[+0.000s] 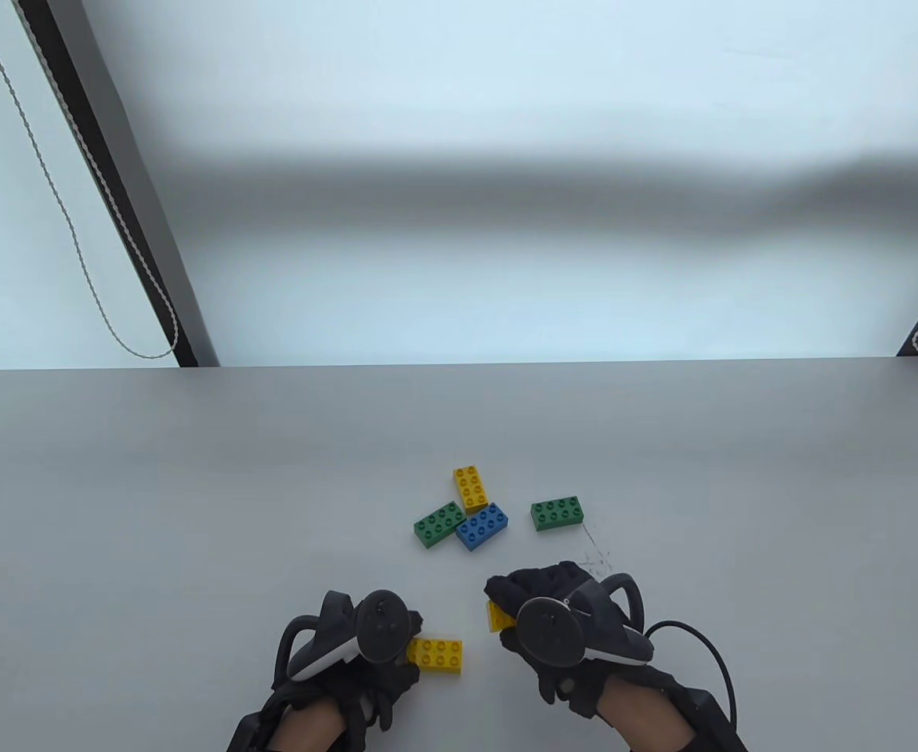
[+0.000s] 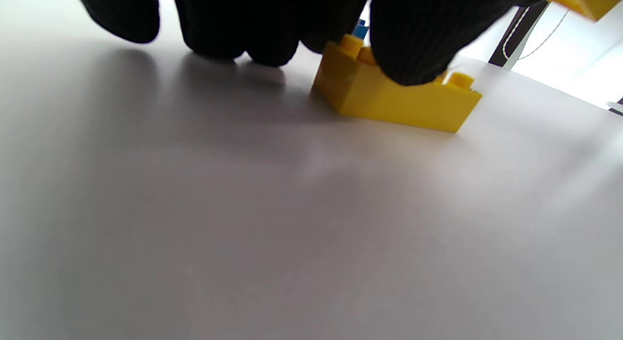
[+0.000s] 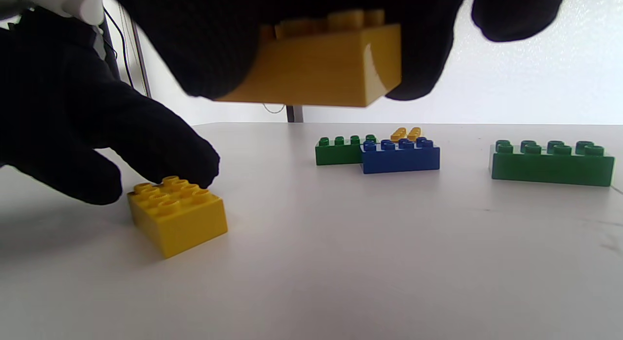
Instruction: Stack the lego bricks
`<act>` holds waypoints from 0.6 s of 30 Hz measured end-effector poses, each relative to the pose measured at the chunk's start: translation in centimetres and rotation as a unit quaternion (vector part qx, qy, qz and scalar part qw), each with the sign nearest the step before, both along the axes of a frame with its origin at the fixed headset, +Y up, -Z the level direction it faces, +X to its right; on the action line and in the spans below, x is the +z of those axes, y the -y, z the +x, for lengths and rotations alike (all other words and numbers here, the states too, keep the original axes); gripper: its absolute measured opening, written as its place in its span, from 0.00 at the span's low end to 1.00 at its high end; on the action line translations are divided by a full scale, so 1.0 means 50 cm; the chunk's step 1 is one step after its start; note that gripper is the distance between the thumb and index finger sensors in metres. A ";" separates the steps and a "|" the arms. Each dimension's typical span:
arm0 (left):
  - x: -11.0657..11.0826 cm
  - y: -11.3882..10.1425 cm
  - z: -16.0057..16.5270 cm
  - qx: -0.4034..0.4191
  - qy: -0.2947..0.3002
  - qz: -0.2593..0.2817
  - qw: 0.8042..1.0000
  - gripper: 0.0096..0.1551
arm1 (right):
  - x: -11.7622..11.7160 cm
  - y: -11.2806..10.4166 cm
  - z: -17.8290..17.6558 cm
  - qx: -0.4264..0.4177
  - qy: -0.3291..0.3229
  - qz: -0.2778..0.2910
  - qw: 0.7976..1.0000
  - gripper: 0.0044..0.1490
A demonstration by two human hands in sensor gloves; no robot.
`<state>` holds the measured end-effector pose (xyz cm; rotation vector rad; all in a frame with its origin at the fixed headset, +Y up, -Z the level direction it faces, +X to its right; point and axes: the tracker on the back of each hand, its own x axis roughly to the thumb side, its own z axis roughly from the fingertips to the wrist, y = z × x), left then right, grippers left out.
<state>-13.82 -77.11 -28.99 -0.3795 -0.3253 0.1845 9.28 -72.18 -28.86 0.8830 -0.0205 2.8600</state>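
A yellow brick [image 1: 437, 654] lies flat on the table near the front edge. My left hand [image 1: 365, 638] rests on its left end, a fingertip [image 2: 413, 47] pressing on its studs; the brick also shows in the left wrist view [image 2: 399, 99] and the right wrist view [image 3: 177, 216]. My right hand [image 1: 541, 611] grips a second yellow brick [image 1: 498, 616] and holds it above the table, studs up, as the right wrist view [image 3: 321, 69] shows. It hangs to the right of the lying brick and apart from it.
Farther back lie a yellow brick [image 1: 471, 487], a green brick [image 1: 438, 524] touching a blue brick [image 1: 482, 526], and a separate green brick [image 1: 557, 513] to the right. A black cable [image 1: 702, 638] trails from my right wrist. The table's far edge [image 1: 459, 368] lies well beyond.
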 end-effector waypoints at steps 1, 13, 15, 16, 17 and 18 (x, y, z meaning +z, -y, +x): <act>0.000 0.001 0.001 -0.004 -0.002 0.005 1.000 0.40 | 0.002 0.005 -0.002 0.001 0.000 -0.004 1.000 0.42; -0.001 0.003 0.005 -0.016 -0.008 0.019 1.000 0.38 | 0.006 0.060 -0.029 0.023 -0.006 -0.035 0.999 0.42; -0.001 0.004 0.006 -0.016 -0.007 0.019 1.000 0.38 | 0.006 0.070 -0.035 0.027 -0.007 -0.040 0.999 0.42; -0.001 0.004 0.005 -0.016 -0.007 0.019 1.000 0.38 | 0.007 0.075 -0.038 0.029 -0.008 -0.041 0.999 0.42; -0.001 0.004 0.006 -0.016 -0.007 0.019 1.000 0.37 | 0.007 0.078 -0.040 0.029 -0.008 -0.040 0.999 0.42; -0.001 0.004 0.006 -0.017 -0.007 0.019 1.000 0.37 | 0.007 0.083 -0.044 0.031 -0.009 -0.037 0.999 0.42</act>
